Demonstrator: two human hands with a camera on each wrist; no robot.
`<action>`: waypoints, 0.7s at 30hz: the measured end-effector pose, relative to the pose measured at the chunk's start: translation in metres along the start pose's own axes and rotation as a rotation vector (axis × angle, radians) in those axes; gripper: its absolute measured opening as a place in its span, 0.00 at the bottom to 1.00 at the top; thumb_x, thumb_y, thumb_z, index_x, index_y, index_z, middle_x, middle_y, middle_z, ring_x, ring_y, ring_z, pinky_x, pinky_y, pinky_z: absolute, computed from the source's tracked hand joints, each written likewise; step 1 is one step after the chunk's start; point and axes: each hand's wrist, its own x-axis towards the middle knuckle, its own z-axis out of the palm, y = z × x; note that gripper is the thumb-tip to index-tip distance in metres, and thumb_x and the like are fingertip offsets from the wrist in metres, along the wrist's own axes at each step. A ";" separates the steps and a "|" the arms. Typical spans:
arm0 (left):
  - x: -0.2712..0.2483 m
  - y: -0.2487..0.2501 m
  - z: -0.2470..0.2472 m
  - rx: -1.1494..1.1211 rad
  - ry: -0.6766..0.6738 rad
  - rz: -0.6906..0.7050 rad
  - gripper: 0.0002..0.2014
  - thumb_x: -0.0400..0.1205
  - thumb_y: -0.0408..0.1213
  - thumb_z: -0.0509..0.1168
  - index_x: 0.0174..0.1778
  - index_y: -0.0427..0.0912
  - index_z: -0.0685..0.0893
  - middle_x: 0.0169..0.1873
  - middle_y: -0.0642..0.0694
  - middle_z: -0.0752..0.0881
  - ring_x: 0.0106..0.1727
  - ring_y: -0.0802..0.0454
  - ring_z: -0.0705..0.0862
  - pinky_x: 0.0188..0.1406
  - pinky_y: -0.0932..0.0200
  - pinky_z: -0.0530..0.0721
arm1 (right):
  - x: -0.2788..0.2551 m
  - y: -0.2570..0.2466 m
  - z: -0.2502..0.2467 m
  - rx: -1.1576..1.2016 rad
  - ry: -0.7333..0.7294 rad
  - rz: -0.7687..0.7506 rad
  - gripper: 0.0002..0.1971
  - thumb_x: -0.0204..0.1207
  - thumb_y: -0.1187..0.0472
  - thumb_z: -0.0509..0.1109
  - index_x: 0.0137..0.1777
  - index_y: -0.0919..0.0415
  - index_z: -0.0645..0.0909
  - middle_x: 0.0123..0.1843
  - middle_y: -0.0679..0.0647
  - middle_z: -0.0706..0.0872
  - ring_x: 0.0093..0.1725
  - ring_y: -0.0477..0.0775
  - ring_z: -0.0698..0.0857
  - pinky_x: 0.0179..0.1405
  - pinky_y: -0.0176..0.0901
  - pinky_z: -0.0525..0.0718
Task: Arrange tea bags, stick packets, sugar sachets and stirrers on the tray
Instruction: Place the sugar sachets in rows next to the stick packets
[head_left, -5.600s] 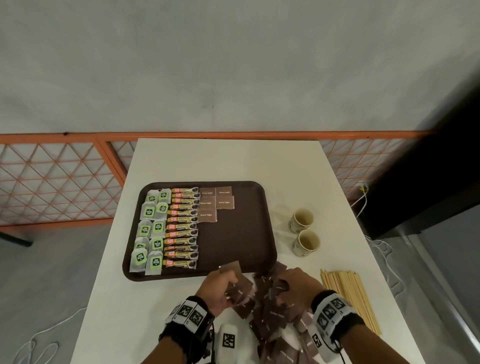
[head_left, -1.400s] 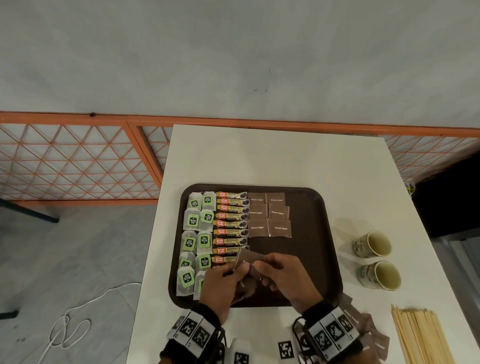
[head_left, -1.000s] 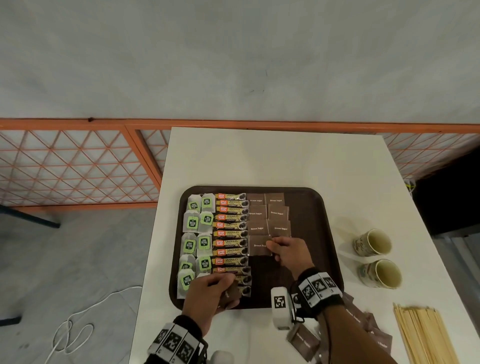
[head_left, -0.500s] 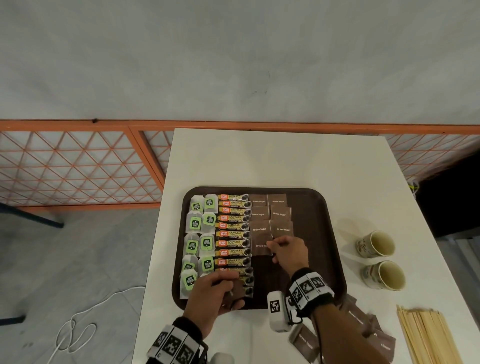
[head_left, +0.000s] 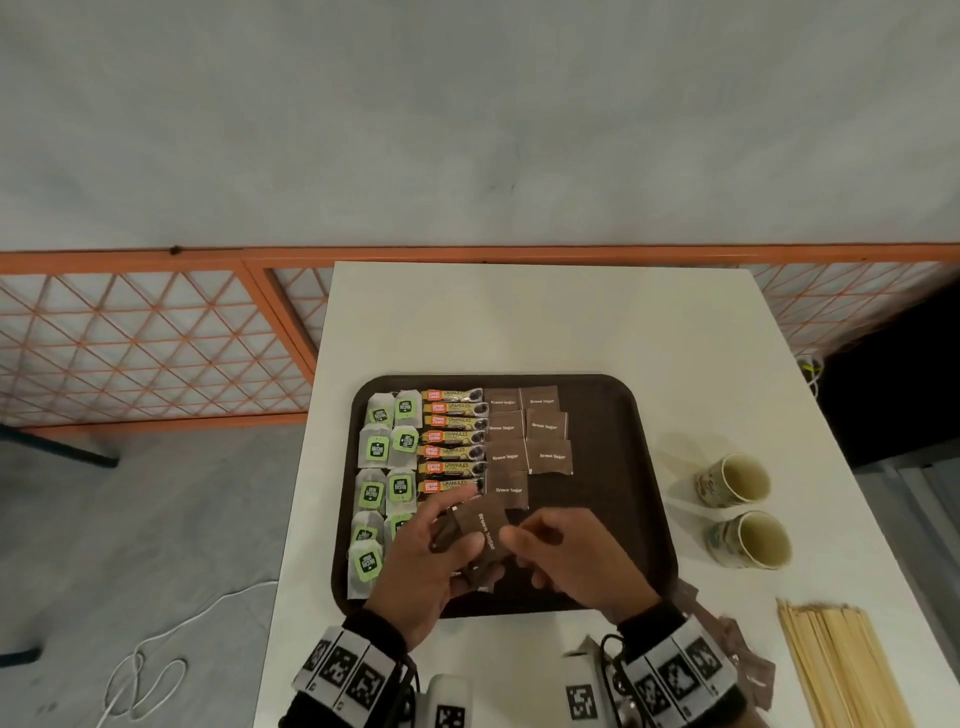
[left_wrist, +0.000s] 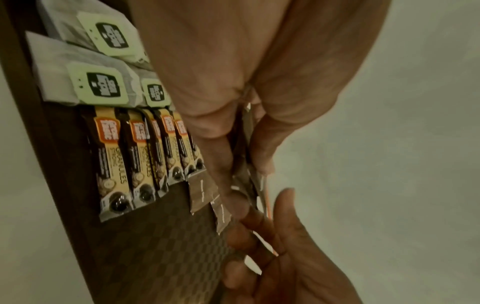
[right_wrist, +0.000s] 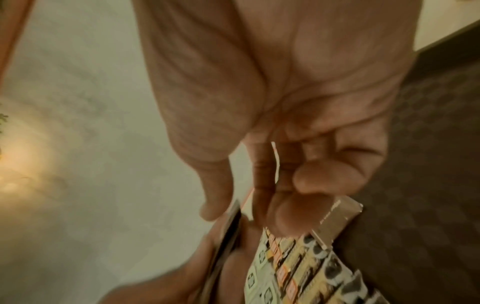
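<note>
Fingers (head_left: 470, 543) of the left hand (head_left: 421, 566) pinch a small stack of brown sugar sachets (head_left: 483, 530) over the near part of the tray (head_left: 623, 519); the right hand (head_left: 566, 556) pinches the top sachet at its near corner, seemingly to peel it off. Placed sachets (head_left: 527, 441) lie in two columns mid-tray, beside the stick packets (head_left: 452, 441) and tea bags (head_left: 387, 467). Stirrers (head_left: 841, 670) wait at the worktop's near right corner. The sachets look light, thin and limp, probably slippery against each other; an edge pinch suits best.
</note>
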 end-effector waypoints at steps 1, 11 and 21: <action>0.000 -0.001 0.004 0.019 0.011 0.015 0.22 0.79 0.18 0.67 0.66 0.44 0.81 0.60 0.33 0.85 0.58 0.29 0.87 0.48 0.39 0.89 | -0.003 0.002 0.001 0.003 0.010 -0.011 0.11 0.78 0.48 0.72 0.46 0.55 0.85 0.39 0.51 0.90 0.29 0.41 0.85 0.31 0.28 0.81; 0.004 -0.032 0.041 0.051 0.114 -0.032 0.12 0.81 0.27 0.69 0.59 0.41 0.83 0.54 0.35 0.89 0.53 0.35 0.90 0.47 0.35 0.90 | -0.016 0.030 -0.002 0.249 0.194 -0.028 0.03 0.79 0.55 0.73 0.44 0.52 0.86 0.37 0.50 0.90 0.35 0.43 0.87 0.36 0.30 0.83; -0.001 -0.050 0.032 -0.086 0.230 -0.189 0.11 0.83 0.24 0.64 0.62 0.33 0.78 0.58 0.30 0.84 0.54 0.31 0.88 0.40 0.42 0.90 | 0.047 0.068 -0.045 0.136 0.262 0.170 0.06 0.78 0.58 0.74 0.51 0.60 0.88 0.36 0.51 0.88 0.29 0.42 0.80 0.30 0.28 0.78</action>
